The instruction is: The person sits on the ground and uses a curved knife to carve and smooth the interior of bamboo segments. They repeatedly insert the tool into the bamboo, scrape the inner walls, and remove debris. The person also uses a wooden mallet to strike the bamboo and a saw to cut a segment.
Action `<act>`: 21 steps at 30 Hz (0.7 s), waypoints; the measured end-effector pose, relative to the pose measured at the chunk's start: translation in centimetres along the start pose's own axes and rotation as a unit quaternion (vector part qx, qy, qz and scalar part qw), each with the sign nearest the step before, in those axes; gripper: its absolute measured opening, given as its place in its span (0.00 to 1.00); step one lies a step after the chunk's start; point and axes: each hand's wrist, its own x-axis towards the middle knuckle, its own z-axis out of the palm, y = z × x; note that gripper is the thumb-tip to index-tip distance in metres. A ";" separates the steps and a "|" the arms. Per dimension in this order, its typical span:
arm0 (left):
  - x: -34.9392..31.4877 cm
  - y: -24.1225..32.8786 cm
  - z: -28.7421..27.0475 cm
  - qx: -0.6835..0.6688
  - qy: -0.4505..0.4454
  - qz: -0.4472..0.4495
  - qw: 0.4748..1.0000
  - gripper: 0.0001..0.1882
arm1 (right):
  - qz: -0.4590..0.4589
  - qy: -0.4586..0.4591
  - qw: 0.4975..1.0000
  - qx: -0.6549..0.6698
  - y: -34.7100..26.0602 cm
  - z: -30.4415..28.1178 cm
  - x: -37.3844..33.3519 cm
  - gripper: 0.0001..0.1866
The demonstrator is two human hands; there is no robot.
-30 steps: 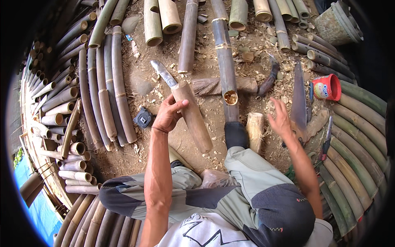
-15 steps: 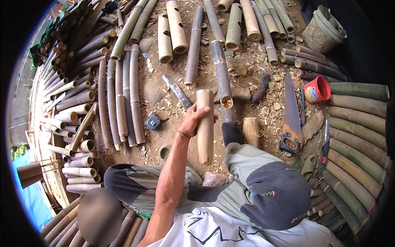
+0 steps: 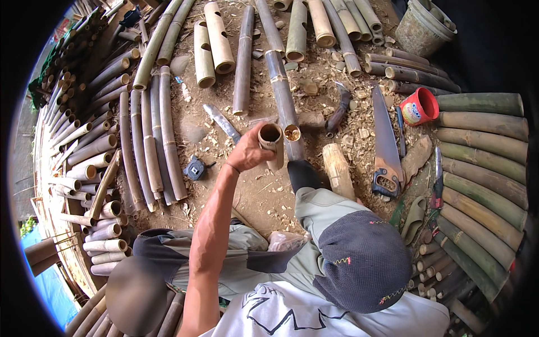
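My left hand [image 3: 250, 149] is wrapped round a short bamboo tube [image 3: 271, 147]. Its hollow end tilts up toward me, and the fingers on its far side are hidden. Just right of it, a long dark bamboo pole [image 3: 279, 84] lies with an open end, pale bits showing inside. A pale wooden block [image 3: 337, 168] leans beside my knee, its lower end partly hidden. My right hand is almost wholly hidden behind the knee; only a small skin-coloured patch shows by the block's lower end. A broad knife [image 3: 221, 122] lies beyond my left hand.
A handsaw [image 3: 386, 143], a red tub [image 3: 419, 106], a curved blade tool [image 3: 339, 108] and a red-handled knife [image 3: 437, 178] lie to the right. A tape measure [image 3: 196, 168] sits left. Bamboo lengths surround the ground, with a bucket [image 3: 425, 27] at far right.
My left hand has tipped the bamboo tube from lengthwise so that its hollow end faces up. The wooden block has shifted and now leans. The whole view has slid a little left.
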 end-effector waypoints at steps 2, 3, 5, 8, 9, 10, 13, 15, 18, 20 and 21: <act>1.7 2.6 -0.3 -0.088 0.002 0.063 0.994 0.36 | -0.010 0.014 1.000 0.008 -0.7 -0.7 -0.2 0.46; 2.4 3.7 -0.4 -0.068 -0.001 0.079 0.995 0.36 | -0.018 0.019 1.000 0.014 -1.3 -0.9 0.0 0.46; 3.6 6.1 -0.3 -0.029 -0.006 0.092 0.995 0.34 | -0.044 0.025 0.998 0.033 -3.1 -1.3 0.3 0.46; 5.1 5.6 0.9 0.000 0.020 0.082 0.996 0.34 | -0.094 0.033 0.993 0.062 -7.0 -3.2 -0.1 0.47; 5.2 5.3 0.9 0.046 0.036 0.097 0.994 0.34 | -0.120 0.031 0.988 0.097 -9.2 -3.7 -0.7 0.48; 5.0 5.1 0.7 0.047 0.035 0.088 0.994 0.35 | -0.142 0.021 0.981 0.127 -9.9 -3.7 -0.5 0.48; 5.0 4.8 1.1 0.059 0.032 0.098 0.993 0.37 | -0.177 -0.003 0.971 0.161 -12.0 -4.9 -0.5 0.50; 4.5 4.9 1.8 0.084 0.034 0.109 0.990 0.35 | -0.215 0.030 0.967 0.132 -14.4 -5.4 -1.2 0.52; 4.3 5.4 2.9 0.108 0.032 0.123 0.986 0.35 | -0.322 0.088 0.939 0.079 -16.5 -5.6 -1.2 0.56; 4.6 5.8 3.3 0.087 0.018 0.135 0.987 0.37 | -0.379 0.136 0.915 -0.011 -17.8 -6.0 -1.2 0.58; 4.8 5.3 3.2 0.044 -0.006 0.147 0.988 0.36 | -0.387 0.128 0.911 -0.054 -18.9 -5.8 -0.9 0.58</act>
